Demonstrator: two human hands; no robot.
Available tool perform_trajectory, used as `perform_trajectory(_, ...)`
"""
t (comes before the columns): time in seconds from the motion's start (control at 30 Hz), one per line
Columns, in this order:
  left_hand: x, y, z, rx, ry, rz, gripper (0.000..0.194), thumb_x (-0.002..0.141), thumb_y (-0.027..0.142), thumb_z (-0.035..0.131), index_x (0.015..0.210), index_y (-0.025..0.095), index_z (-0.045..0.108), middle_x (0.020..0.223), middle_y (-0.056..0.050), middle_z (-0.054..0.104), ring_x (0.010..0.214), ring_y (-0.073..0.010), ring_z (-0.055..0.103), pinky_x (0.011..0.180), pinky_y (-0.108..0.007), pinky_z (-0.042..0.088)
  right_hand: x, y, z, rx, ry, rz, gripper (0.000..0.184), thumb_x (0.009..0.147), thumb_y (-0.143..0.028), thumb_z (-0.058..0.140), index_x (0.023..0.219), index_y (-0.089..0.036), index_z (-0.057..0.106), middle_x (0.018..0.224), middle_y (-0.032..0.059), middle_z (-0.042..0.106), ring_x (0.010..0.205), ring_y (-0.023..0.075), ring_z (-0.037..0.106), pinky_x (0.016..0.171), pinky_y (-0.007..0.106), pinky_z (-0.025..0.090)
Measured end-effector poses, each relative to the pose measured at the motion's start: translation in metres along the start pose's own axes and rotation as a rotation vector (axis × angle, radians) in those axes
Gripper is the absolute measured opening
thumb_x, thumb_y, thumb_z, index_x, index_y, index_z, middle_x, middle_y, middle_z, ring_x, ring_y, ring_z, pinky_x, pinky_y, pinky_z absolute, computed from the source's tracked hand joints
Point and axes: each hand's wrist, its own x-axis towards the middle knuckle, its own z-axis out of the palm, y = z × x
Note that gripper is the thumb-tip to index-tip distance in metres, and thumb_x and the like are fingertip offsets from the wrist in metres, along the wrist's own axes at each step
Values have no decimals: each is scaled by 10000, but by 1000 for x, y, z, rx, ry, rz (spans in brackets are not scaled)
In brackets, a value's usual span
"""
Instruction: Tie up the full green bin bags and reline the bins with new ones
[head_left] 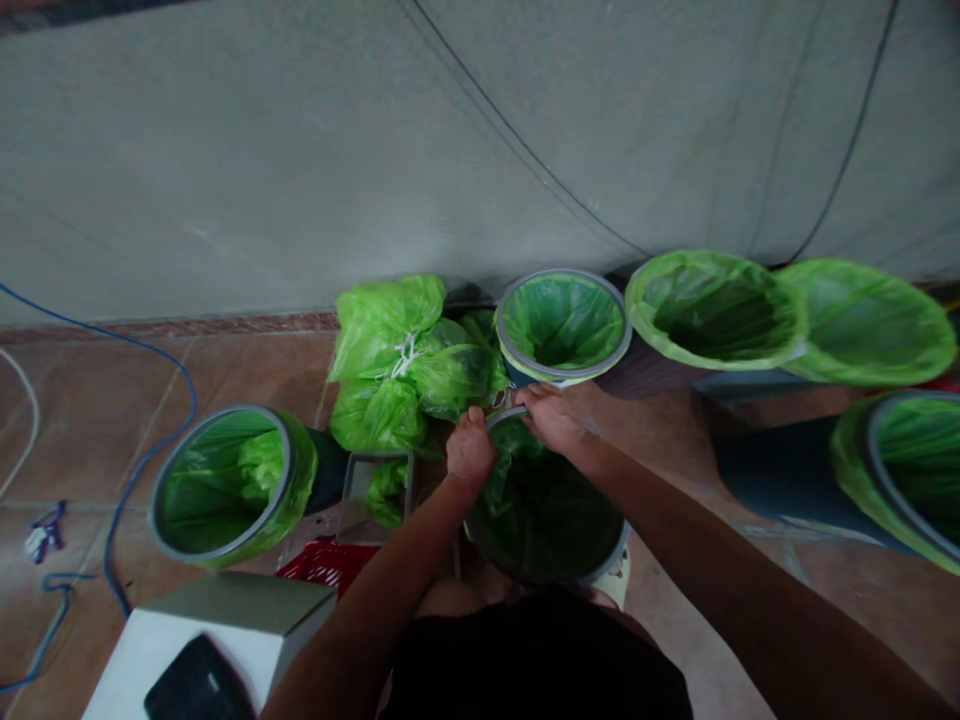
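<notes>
A dark trash bin (pixel 551 525) with a grey rim and a green liner stands right in front of my body. My left hand (pixel 471 447) is closed at the far left of its rim. My right hand (pixel 551 418) is closed on the far edge of the same rim, a short way to the right. Part of the green bag (pixel 514 455) bunches inside the bin just below my hands. Whether my fingers also pinch the bag's edge is hidden. Beyond my hands stands another lined bin (pixel 562 325).
Tied green bags (pixel 397 365) are piled by the wall. More lined bins stand at left (pixel 289 450) and right (pixel 716 310). A clear box (pixel 360 500), a red basket (pixel 322 565) and a white box (pixel 202 610) with a black phone-like object lie left. A blue cable (pixel 142 460) crosses the floor.
</notes>
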Motion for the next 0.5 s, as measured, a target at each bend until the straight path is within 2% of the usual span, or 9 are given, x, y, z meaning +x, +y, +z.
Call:
perform_trajectory(0.1, 0, 0, 0, 9, -24, -11, 226, 854, 98, 425, 1070, 158, 459, 948, -103, 650, 907, -212, 663, 736, -278, 488, -4, 1, -2, -61, -65, 35, 269, 840, -80, 477, 1075, -136, 595, 1047, 130, 656, 1029, 250, 579, 915, 352, 393)
perform_trajectory(0.2, -1, -1, -1, 25, -53, -28, 240, 868, 103, 409, 1097, 155, 459, 953, -103, 654, 910, -214, 663, 738, -287, 484, -12, 4, -6, -57, -89, 86, 274, 835, -137, 536, 1104, -135, 586, 1065, 139, 659, 1042, 264, 588, 927, 362, 403)
perform_trajectory(0.3, -6, -4, -5, 37, -68, 4, 300, 847, 170, 508, 1142, 154, 457, 1029, -111, 643, 979, -225, 638, 802, -302, 476, -26, 11, -10, 22, -37, 158, 537, 763, -248, 677, 1261, -156, 502, 1234, 134, 600, 1162, 289, 535, 990, 386, 384)
perform_trajectory(0.37, -8, -4, -9, 37, -28, 46, 480, 802, 278, 618, 1226, 162, 425, 1133, -121, 613, 1066, -244, 595, 876, -325, 458, -39, 19, -11, 115, 21, 222, 672, 753, -310, 698, 1351, -163, 427, 1307, 135, 560, 1201, 290, 514, 1000, 391, 388)
perform_trajectory(0.43, -7, 0, -14, 25, 25, 102, 644, 774, 397, 666, 1306, 172, 381, 1222, -126, 574, 1134, -258, 550, 939, -349, 429, -51, 28, -10, 204, 62, 281, 632, 804, -354, 647, 1362, -159, 422, 1299, 135, 572, 1193, 274, 526, 984, 373, 407)
perform_trajectory(0.5, -2, 8, -18, 6, 58, 189, 640, 812, 474, 618, 1328, 178, 382, 1253, -121, 562, 1152, -252, 532, 970, -358, 408, -60, 35, -8, 242, 82, 321, 534, 855, -352, 582, 1334, -151, 461, 1271, 134, 593, 1180, 255, 539, 974, 348, 411)
